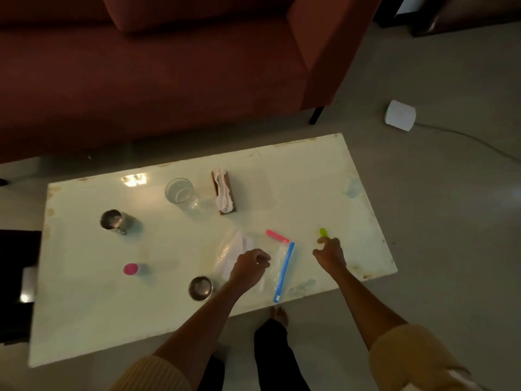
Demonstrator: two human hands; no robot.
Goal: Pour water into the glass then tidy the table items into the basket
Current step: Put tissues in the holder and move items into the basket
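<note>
**A:** Where's the glass?

**B:** The glass (180,193) stands upright towards the far edge of the table (310,176), just beside the tissue holder (224,193). It looks to have water in it, so I judge the pouring done and the tidying in hand.

**A:** And your hands?

**B:** My left hand (249,263) is over the zip bag (279,261) near the near edge, with the fingers curled. I cannot tell whether they pinch the plastic. My right hand (330,252) is at the near end of the green marker (323,232), towards the right edge, with the fingers bent. Whether they grip it I cannot tell either. The pink marker (277,236) lies between my hands, touching the bag's blue strip.

**A:** What could go wrong?

**B:** The green marker is round and may roll towards the right edge if I only nudge it. The bag is slippery, and lifting it could flick the pink marker away. The steel bowl (200,288) sits close by my left forearm at the near edge, so a careless sweep could knock it off. The steel jug (112,220) and the pink-capped bottle (131,268) are well apart, on the left side.

**A:** The basket?

**B:** It isn't in view, so I'd be carrying things off blind.
</note>
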